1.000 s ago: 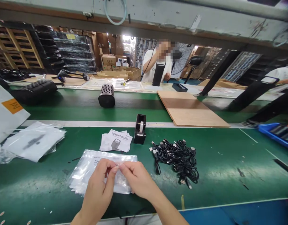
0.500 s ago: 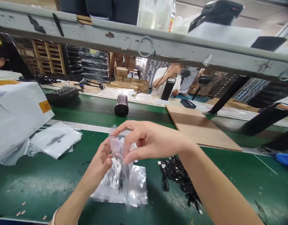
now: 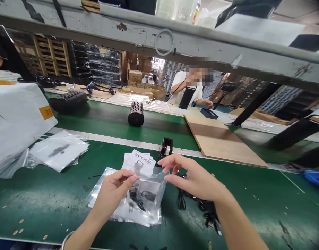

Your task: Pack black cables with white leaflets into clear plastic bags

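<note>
My left hand [image 3: 111, 192] pinches the top edge of a clear plastic bag [image 3: 157, 191] between thumb and fingers. Through the film show a printed leaflet [image 3: 148, 194] and a short black cable [image 3: 136, 198]. My right hand [image 3: 197, 177] is at the bag's upper right corner, thumb and fingers apart. Beneath the held bag lie more clear bags [image 3: 98, 194]. Just behind it is a stack of printed leaflets [image 3: 144, 160], the top one reading "Thunder Trail Pro". A pile of black USB cables [image 3: 210, 211] lies partly hidden below my right forearm.
A small black tape dispenser [image 3: 166, 147] stands behind the leaflets. Filled bags [image 3: 59, 150] lie left beside a large white sack [image 3: 16, 118]. Black speakers [image 3: 136, 116] and a wooden board [image 3: 224, 139] occupy the green belt. Across it, a person [image 3: 179, 83] holds a black speaker; a shelf beam crosses above.
The bag, crumpled and upright between my hands before, now lies flatter with its contents visible. My right hand has moved right and its fingers have spread. The leaflets and tape dispenser have come into view.
</note>
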A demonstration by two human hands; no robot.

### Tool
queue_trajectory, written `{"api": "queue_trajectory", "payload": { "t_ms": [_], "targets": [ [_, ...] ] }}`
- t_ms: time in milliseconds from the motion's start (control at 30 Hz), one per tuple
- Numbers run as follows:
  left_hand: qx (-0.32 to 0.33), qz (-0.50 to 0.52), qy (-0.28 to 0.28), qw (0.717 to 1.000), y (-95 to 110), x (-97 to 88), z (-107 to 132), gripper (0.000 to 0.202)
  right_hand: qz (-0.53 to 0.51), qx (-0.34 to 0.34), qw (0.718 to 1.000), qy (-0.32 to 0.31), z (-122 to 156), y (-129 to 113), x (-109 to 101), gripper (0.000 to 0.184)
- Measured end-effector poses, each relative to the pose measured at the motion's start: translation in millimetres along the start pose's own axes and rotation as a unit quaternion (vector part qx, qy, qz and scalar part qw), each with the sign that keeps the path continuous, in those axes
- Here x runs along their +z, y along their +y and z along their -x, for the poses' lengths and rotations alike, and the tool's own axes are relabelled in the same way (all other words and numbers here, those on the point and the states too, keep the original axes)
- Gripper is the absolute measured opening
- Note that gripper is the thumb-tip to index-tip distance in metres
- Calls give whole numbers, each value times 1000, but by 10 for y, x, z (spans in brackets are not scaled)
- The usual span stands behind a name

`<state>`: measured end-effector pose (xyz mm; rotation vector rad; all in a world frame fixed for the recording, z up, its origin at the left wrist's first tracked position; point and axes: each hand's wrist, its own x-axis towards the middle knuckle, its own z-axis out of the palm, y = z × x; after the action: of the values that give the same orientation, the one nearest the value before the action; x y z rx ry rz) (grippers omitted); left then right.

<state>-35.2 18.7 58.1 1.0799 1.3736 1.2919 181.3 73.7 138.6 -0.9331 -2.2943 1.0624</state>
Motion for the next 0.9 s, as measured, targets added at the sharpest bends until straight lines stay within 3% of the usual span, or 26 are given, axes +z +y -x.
{"api": "queue_trajectory", "payload": {
  "t_ms": [67,133,167,267,367,500,633,767,900],
  "targets": [
    [-1,-2,25,1000,-24,9,-3,20,-81,44,991,95,33,164,235,45],
    [4,15,39,999,-52,23,-9,20,-151,65,979,121,33,296,483,67],
    [9,27,43,999,-64,30,-13,20,-182,78,971,136,23,342,591,65],
    [13,46,57,997,-75,49,-29,20,-256,111,940,194,-13,387,781,26],
    [13,51,72,996,-64,67,-46,21,-307,115,915,235,-20,355,809,36],
    [15,86,86,992,-68,108,-59,21,-295,102,925,216,-25,328,858,63],
    [12,105,86,991,-88,127,-65,21,-314,141,916,206,-90,336,932,26],
    [-7,108,88,990,-82,75,-73,24,-333,140,910,204,-128,361,890,37],
    [-15,26,16,999,-57,-7,-85,20,-284,117,934,183,-100,415,807,23]
  ]
}}
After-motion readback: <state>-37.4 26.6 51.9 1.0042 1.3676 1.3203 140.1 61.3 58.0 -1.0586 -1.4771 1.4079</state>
